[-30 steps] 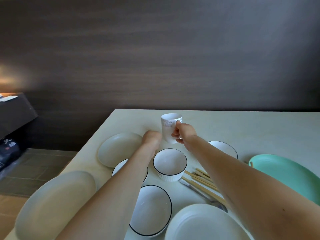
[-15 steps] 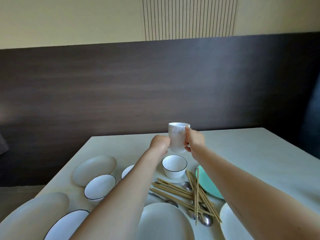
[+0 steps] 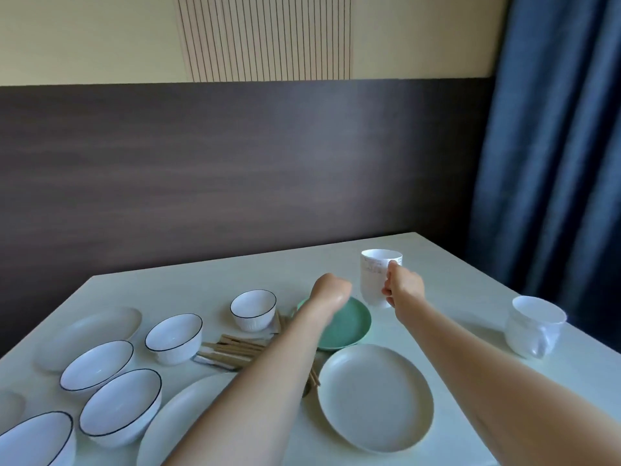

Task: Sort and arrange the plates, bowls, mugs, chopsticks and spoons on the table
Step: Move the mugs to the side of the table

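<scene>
My right hand [image 3: 405,290] grips the handle of a white mug [image 3: 373,275] and holds it upright above the table, just right of a green plate [image 3: 349,326]. My left hand [image 3: 331,290] hovers over the green plate with its fingers curled and nothing in it. A second white mug [image 3: 534,326] stands at the right. Several black-rimmed white bowls [image 3: 253,309] [image 3: 174,338] [image 3: 97,363] [image 3: 122,405] sit at the centre and left. Wooden chopsticks [image 3: 232,351] lie in a loose pile, partly hidden under my left forearm. Beige plates [image 3: 376,396] [image 3: 90,332] lie near and far left.
The pale table [image 3: 201,290] ends at a dark wood-panel wall behind. A blue curtain [image 3: 554,163] hangs past the table's right edge. Another bowl [image 3: 33,438] and another beige plate [image 3: 178,418] lie at the near left.
My right hand has carried the mug to the right across the table. The left hand has come off the mug. My view has swung right, bringing the second mug and curtain in.
</scene>
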A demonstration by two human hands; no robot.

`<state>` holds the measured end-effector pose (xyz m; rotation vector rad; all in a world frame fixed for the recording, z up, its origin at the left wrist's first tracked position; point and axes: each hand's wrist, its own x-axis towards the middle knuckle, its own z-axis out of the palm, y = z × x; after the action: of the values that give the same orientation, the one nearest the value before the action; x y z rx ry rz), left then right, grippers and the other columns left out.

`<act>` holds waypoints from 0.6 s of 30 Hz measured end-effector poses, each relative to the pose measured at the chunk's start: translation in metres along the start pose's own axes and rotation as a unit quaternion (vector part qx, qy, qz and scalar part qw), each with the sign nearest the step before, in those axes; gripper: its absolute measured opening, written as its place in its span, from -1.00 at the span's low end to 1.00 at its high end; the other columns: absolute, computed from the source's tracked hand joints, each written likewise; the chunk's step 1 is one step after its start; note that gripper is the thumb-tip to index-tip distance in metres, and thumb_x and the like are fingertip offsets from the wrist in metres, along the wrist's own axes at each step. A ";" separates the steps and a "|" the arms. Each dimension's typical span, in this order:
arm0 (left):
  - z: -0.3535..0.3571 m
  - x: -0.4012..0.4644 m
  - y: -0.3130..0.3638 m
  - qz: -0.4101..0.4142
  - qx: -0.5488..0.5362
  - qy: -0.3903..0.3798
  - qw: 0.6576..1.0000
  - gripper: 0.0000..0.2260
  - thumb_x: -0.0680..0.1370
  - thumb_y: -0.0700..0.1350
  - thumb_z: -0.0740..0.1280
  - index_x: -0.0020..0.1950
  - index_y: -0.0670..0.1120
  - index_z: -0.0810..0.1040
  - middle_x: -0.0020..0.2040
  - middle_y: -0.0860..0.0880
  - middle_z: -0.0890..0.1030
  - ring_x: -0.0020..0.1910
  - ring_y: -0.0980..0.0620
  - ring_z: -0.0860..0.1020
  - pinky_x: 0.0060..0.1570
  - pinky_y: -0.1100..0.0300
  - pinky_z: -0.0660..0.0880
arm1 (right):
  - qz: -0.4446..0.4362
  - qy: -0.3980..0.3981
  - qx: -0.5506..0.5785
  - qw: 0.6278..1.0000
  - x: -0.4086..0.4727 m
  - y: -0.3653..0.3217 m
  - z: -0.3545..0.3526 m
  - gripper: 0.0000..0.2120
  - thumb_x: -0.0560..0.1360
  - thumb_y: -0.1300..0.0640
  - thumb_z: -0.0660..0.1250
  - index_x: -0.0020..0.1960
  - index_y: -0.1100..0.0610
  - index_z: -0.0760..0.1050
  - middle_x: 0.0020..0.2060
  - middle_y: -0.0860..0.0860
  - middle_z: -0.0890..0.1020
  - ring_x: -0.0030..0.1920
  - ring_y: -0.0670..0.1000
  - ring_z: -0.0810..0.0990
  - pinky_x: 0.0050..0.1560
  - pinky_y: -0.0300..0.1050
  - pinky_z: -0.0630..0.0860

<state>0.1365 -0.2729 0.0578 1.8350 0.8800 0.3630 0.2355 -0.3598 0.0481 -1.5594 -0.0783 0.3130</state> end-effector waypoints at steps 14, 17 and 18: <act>0.146 -0.025 0.001 0.070 0.265 -0.123 0.954 -0.71 0.49 -0.24 0.14 0.14 -0.27 0.54 0.16 -0.23 0.57 0.14 -0.19 0.54 0.04 0.12 0.48 | 0.040 0.093 -0.005 0.995 0.038 0.065 -0.128 -0.68 0.54 0.14 0.10 -0.35 0.13 0.44 -0.27 0.07 0.59 -0.12 0.11 0.53 -0.33 -0.17 0.31; 0.167 -0.027 -0.003 0.075 0.329 -0.144 0.930 -0.70 0.52 -0.20 0.14 0.19 -0.20 0.52 0.19 -0.18 0.57 0.17 -0.18 0.54 0.08 0.11 0.47 | 0.045 0.106 0.000 0.993 0.046 0.076 -0.142 -0.65 0.56 0.15 0.08 -0.36 0.13 0.44 -0.20 0.10 0.60 -0.09 0.11 0.54 -0.33 -0.18 0.30; 0.173 -0.027 -0.003 0.078 0.350 -0.150 0.922 -0.70 0.53 -0.19 0.14 0.21 -0.19 0.51 0.22 -0.17 0.55 0.19 -0.18 0.53 0.11 0.11 0.45 | 0.049 0.110 -0.001 0.993 0.047 0.079 -0.146 -0.65 0.56 0.15 0.08 -0.36 0.13 0.43 -0.19 0.10 0.60 -0.09 0.11 0.54 -0.32 -0.18 0.30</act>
<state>0.2216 -0.4077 -0.0156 2.5424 0.6921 -0.1717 0.3054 -0.4916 -0.0392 -1.5938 0.1703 0.2161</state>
